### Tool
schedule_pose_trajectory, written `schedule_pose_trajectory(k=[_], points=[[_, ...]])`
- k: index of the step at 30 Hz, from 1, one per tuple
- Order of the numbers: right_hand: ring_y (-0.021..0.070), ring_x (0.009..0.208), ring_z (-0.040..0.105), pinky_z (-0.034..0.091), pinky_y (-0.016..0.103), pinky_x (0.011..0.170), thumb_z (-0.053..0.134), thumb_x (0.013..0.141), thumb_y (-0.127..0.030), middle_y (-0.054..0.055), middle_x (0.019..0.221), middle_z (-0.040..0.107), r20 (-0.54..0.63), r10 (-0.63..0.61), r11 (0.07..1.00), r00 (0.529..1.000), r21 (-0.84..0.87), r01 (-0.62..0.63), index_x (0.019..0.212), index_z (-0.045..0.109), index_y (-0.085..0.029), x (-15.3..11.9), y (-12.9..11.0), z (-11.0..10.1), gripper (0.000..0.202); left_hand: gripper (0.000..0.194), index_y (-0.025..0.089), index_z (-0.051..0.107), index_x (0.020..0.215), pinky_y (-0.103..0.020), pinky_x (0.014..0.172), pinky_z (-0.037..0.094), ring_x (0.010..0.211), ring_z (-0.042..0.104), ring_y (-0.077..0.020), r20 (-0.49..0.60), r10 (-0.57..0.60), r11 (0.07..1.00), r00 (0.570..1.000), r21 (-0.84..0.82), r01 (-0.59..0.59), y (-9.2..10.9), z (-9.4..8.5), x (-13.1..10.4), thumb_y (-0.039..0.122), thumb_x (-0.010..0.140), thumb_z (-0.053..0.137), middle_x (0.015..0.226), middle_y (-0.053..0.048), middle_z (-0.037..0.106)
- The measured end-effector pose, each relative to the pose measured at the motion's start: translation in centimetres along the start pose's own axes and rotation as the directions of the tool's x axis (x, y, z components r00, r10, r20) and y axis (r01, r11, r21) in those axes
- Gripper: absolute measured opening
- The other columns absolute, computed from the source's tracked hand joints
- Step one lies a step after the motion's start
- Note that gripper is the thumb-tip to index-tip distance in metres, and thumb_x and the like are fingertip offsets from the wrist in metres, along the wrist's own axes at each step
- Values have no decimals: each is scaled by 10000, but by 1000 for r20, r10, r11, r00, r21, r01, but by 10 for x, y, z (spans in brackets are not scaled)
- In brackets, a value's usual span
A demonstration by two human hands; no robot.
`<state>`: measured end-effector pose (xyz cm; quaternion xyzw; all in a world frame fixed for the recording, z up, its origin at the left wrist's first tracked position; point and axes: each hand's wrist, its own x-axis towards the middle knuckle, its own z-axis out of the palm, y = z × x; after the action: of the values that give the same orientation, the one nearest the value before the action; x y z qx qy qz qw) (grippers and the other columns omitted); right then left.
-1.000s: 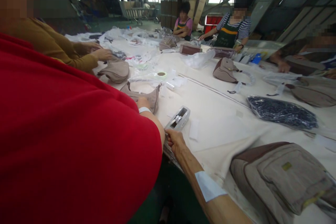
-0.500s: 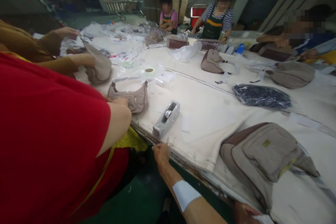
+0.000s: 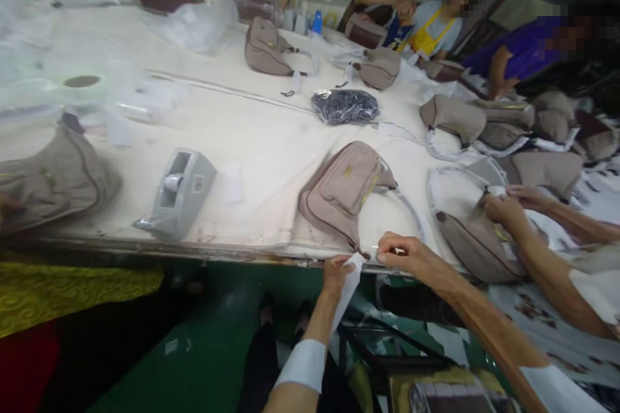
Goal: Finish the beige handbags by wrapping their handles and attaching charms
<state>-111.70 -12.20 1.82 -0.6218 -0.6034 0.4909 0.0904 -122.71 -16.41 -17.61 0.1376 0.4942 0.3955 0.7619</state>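
A beige shoulder bag with dark brown trim lies by the table's front edge, its lower end pointing towards me. My left hand is closed on a white paper strip just below that end of the bag. The strip hangs down past the edge. To its right, my right hand has thumb and index finger pinched together; whatever sits between them is too small to make out. The bag's white-wrapped strap curves behind the right hand.
A grey tape dispenser stands left at the table edge, near another beige bag. On my right a co-worker's hands handle a bag. A plastic-wrapped dark bundle lies further back. Several people work around the table.
My view has swung right and down. One of my hands was by the tape dispenser at the table edge; both are now together at the shoulder bag's end.
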Motion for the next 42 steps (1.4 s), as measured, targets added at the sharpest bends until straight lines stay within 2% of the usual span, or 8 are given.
schedule_pose_trajectory(k=[2, 5, 9, 15, 23, 31, 35, 42], points=[[124, 756, 483, 366, 255, 685, 595, 729, -388, 15, 835, 566, 45, 45, 999, 998, -24, -44, 679, 603, -175, -23, 46, -16, 219, 208, 116, 669, 788, -291, 645, 468, 618, 587, -140, 11, -5, 1000, 1000, 10, 5, -7, 3, 1, 229, 626, 734, 679, -5, 668], [135, 760, 496, 377, 266, 714, 579, 743, -380, 26, 829, 579, 140, 45, 999, 989, 10, -47, 672, 587, -168, -38, 98, -10, 223, 267, 127, 687, 793, -270, 599, 433, 580, 576, -135, 5, 4, 1000, 1000, 12, -4, -8, -2, 1, 182, 537, 740, 662, -8, 684], [111, 670, 451, 340, 247, 624, 574, 743, -346, 10, 763, 565, 234, 2, 1000, 972, 9, -4, 691, 611, -162, -33, 126, 11, 195, 316, 129, 685, 834, -262, 557, 412, 562, 566, -134, 19, -2, 1000, 1000, 25, 1, -7, -1, -2, 210, 532, 727, 684, -26, 690], [116, 697, 485, 343, 252, 661, 595, 719, -297, 4, 742, 555, 316, -97, 995, 944, 0, 103, 698, 641, -155, -11, 121, 26, 150, 339, 135, 683, 878, -259, 572, 413, 575, 564, -130, 73, -17, 999, 997, 43, 14, -6, 0, -6, 167, 540, 680, 744, -33, 698], [114, 677, 467, 338, 252, 637, 584, 731, -330, -1, 716, 530, 354, -51, 996, 934, -46, 71, 719, 650, -159, -3, 122, 16, 184, 451, 177, 660, 1033, -259, 671, 414, 683, 578, -136, 226, -35, 997, 974, 73, 19, -5, -11, -10, 113, 592, 590, 900, -29, 710], [100, 646, 422, 316, 246, 608, 597, 721, -346, -6, 700, 521, 377, -62, 992, 924, -82, 100, 732, 661, -160, 5, 130, 20, 197, 391, 211, 642, 1092, -351, 987, 344, 1082, 535, -226, 224, 73, 983, 972, 149, -108, -13, -20, -15, 423, 777, 550, 1176, -54, 640], [101, 648, 435, 322, 246, 613, 603, 717, -351, -5, 696, 528, 405, -73, 992, 911, -68, 110, 722, 660, -160, 8, 128, 24, 199, 494, 254, 594, 1163, -383, 971, 366, 1102, 541, -245, 179, -27, 989, 983, 145, 1, -19, -27, -28, 560, 794, 475, 1226, -56, 612], [86, 587, 387, 287, 237, 561, 609, 703, -367, -32, 611, 470, 481, -66, 991, 874, -74, 116, 746, 665, -159, 16, 108, 40, 220, 647, 179, 613, 1133, -395, 953, 389, 1099, 561, -270, 114, -73, 997, 991, 3, 73, -32, -36, -43, 673, 760, 423, 1154, -133, 646]])
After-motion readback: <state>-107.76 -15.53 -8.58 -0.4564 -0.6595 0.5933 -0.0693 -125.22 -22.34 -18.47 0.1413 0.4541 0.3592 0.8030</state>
